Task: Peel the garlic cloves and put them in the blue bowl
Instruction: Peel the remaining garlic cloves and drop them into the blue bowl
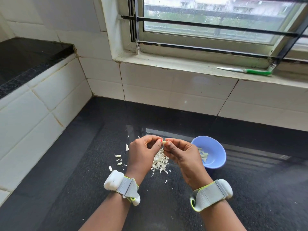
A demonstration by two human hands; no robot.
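Loose unpeeled cloves (117, 155) lay scattered on the black bench (250, 189), left of my hands. My left hand (143, 152) was raised above the bench, fingers curled, thumb and fingertips pinching one end of a garlic clove (164, 142). A grey strap with a white unit (122, 185) sat on that wrist. The clove was held between both hands, in the air. Directly beneath it, a pile of papery skins (160, 161) lay on the bench. My right hand (181, 154) pinched the clove's other end, fingers curled. Just right of that hand stood the blue bowl (215, 152), with several peeled cloves (203, 155) inside. Far right, on the window sill (166, 64), a green-handled knife (246, 70) lay flat
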